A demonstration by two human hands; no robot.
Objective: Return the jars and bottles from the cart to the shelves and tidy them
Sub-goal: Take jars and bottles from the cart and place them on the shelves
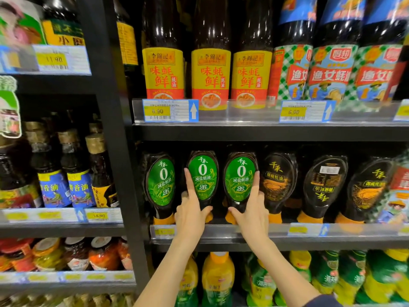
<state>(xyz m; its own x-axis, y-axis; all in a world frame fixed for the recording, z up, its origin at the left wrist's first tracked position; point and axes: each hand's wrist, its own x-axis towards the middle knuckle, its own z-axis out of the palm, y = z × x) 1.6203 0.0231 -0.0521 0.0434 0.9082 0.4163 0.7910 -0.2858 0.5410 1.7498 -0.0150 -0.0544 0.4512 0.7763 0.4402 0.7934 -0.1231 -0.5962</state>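
On the middle shelf (221, 243), three cap-down squeeze bottles read 千禾 0 减盐蚝油 26. The left hand (192, 216) clasps the middle green bottle (203, 173) at its narrow neck, forefinger straight up its side. The right hand (251, 214) mirrors this on the right green bottle (239, 173). Glossy, pliable plastic, top-heavy, probably tippy: grip low at the waist. Above, Lee Kum Kee bottles (210, 78) read 味蚝鲜, tagged 6.90.

Tight-packed bottles (240, 176), shelf board (265, 132) close above

Yellow price tag (157, 111) — 6.90 — in a clear rail (250, 114); lower tag (99, 216) reads 14.90.
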